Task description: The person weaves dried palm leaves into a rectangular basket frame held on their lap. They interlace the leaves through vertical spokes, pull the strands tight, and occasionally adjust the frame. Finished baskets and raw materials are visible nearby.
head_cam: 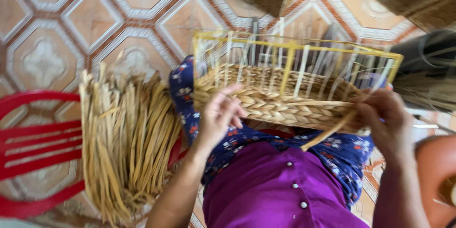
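I see the half-woven basket (285,92) on the lap, braided straw low on its yellow frame. My left hand (219,114) rests open on it; my right hand (387,118) pinches a straw strand (327,133).

Purple buttoned top (275,190), white buttons; blue floral trousers (346,154).

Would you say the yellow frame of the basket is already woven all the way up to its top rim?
No, the braided weave covers only the lower part of the yellow frame; bare upright strips show above it.
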